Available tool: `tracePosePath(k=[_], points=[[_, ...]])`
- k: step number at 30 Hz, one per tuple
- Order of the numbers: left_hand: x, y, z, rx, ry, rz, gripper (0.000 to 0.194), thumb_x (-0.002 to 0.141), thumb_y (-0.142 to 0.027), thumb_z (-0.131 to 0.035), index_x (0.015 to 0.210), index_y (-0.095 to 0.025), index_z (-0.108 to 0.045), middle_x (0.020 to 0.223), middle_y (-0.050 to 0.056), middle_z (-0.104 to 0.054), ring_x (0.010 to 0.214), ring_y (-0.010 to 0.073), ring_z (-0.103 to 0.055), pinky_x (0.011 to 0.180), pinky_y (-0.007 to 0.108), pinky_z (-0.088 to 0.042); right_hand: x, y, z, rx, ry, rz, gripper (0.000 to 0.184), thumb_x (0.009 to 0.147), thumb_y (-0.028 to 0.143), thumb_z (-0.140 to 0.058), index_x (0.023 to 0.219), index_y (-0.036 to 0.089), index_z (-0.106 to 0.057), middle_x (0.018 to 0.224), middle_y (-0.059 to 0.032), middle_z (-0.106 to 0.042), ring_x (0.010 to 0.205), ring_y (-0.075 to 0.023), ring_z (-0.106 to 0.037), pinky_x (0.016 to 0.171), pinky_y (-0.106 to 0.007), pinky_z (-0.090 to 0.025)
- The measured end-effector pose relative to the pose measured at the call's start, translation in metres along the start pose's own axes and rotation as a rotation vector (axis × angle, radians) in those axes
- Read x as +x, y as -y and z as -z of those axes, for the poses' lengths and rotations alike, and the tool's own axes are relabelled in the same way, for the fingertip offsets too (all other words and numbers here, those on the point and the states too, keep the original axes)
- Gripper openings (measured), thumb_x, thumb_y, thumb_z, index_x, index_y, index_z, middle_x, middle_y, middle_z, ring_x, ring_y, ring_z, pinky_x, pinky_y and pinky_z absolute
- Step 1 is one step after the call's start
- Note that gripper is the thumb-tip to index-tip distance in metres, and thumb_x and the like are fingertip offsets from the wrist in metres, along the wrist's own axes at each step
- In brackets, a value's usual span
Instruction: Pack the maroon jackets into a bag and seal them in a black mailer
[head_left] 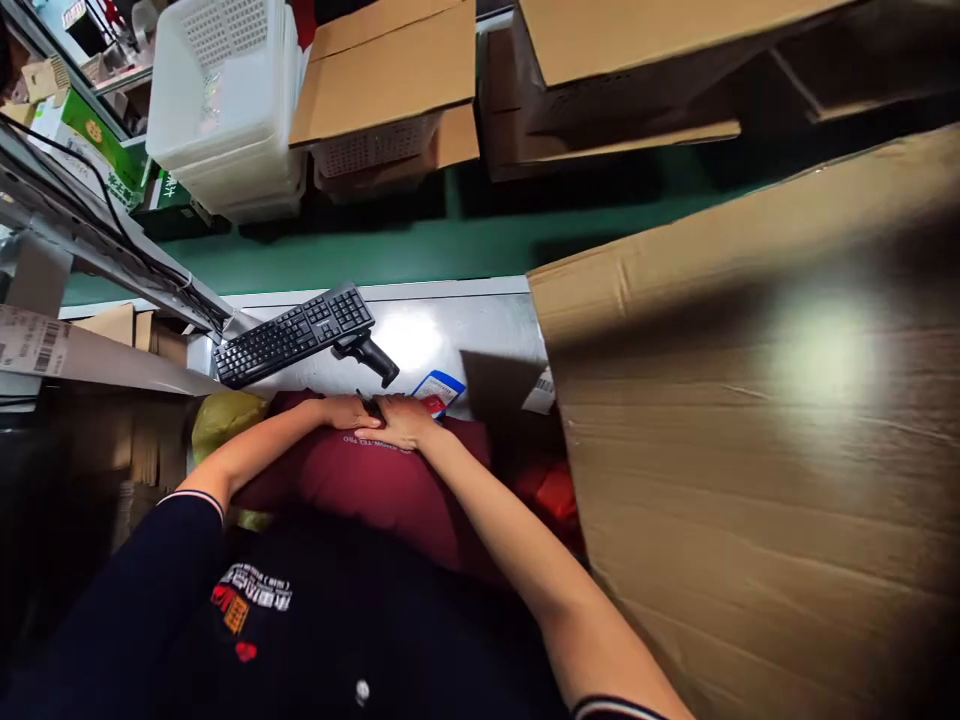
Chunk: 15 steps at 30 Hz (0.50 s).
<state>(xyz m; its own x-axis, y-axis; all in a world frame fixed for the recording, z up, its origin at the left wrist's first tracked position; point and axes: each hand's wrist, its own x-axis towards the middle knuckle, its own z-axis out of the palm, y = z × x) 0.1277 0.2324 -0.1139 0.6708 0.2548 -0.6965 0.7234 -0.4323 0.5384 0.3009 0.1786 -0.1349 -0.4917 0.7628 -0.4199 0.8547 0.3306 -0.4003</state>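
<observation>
A puffy maroon bag point(375, 490) with pale printed lettering lies against my body at the front of the metal worktop. My left hand point(346, 411) and my right hand point(403, 421) meet on its upper edge, fingers closed in and partly overlapping. A small black piece point(370, 405) shows between them; its kind is unclear. Just behind my right hand is a blue-edged tag point(439, 390) with a red part. Beyond my hands lie a black keyboard point(296, 335) and a black handheld scanner point(369, 356), the scanner touching the keyboard's edge.
A large cardboard sheet point(750, 420) stands at the right. Stacked white plastic baskets point(221, 120) and open cardboard boxes point(390, 65) sit on the green surface point(360, 250) behind. A metal post with cables point(142, 250) rises at left. Yellow-green point(225, 420) and red bundles point(556, 492) flank the bag.
</observation>
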Motion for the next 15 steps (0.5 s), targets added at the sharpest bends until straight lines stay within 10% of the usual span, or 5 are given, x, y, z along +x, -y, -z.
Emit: tracePosePath(k=[5,10,15], points=[[-0.019,-0.02,-0.014,0.001,-0.188,-0.051,0.049,0.104,-0.048,-0.047,0.084,-0.015,-0.079,0.09,0.008,-0.077,0.077,0.0177,-0.065,0.068,0.026,-0.041,-0.026,0.008,0.011,-0.009,0.0,0.164,0.085,0.083,0.09,-0.046,0.103,0.012,-0.074,0.109,-0.0204,-0.071,0.11,-0.0361,-0.064,0.101,-0.046,-0.045],[-0.017,-0.04,-0.013,0.108,-0.225,-0.086,0.053,0.097,-0.059,-0.055,0.075,-0.016,-0.076,0.079,0.007,-0.074,0.072,0.019,-0.066,0.063,0.027,-0.038,-0.039,0.002,0.002,0.229,0.132,0.08,0.1,0.071,0.092,-0.059,0.133,0.014,-0.065,0.135,-0.0207,-0.064,0.125,-0.0408,-0.058,0.105,-0.052,-0.046],[-0.038,-0.038,0.019,0.207,-0.382,0.048,0.065,0.089,-0.055,-0.071,0.14,-0.015,-0.059,0.107,0.015,-0.076,0.098,0.0316,-0.071,0.083,0.036,-0.05,-0.014,-0.008,0.0,0.388,0.257,-0.052,0.088,0.07,0.083,-0.067,0.129,0.018,-0.068,0.123,-0.0155,-0.072,0.11,-0.0343,-0.069,0.092,-0.04,-0.054]])
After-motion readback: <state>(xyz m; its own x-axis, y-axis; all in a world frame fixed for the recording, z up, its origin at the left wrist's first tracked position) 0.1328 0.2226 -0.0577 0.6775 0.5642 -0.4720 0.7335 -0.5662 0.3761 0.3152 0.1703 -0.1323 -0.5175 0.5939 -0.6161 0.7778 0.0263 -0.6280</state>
